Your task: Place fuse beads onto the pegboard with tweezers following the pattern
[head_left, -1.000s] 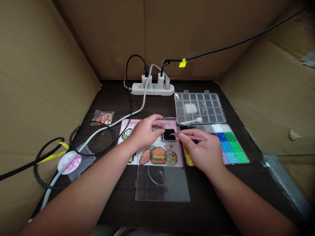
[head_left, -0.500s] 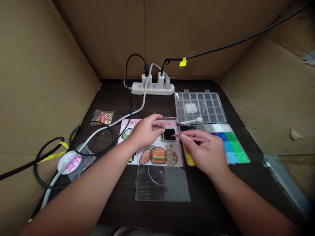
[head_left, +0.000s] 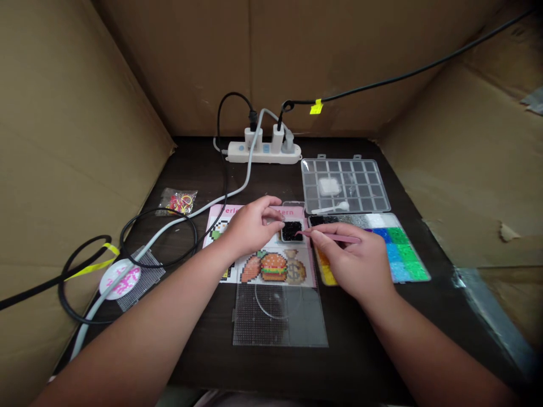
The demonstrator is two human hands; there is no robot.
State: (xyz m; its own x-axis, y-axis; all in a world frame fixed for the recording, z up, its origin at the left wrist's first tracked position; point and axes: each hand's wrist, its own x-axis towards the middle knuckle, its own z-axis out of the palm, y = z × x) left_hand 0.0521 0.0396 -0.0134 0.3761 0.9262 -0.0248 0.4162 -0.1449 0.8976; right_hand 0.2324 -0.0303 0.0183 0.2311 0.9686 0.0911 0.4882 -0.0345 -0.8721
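My left hand [head_left: 250, 227] rests on the pink pattern sheet [head_left: 271, 265], its fingers curled against the left side of a small clear tray of black beads [head_left: 292, 230]. Pink tweezers [head_left: 335, 237] are pinched in my right hand [head_left: 352, 261], their tip at the right edge of the black beads. A clear pegboard [head_left: 280, 316] lies in front of the sheet, nearer to me. Right of the tray lies the box of coloured beads [head_left: 396, 246], partly covered by my right hand.
The box's clear lid [head_left: 343, 186] lies open behind it. A white power strip [head_left: 263, 151] with plugs sits at the back. Black and grey cables [head_left: 148, 243] loop across the left, near a bag of rubber bands [head_left: 180, 202] and a small pegboard [head_left: 142, 277]. Cardboard walls [head_left: 63, 141] enclose the table.
My right hand and the tweezers have shifted very slightly; the tip stays at the black bead tray. My left hand has not moved.
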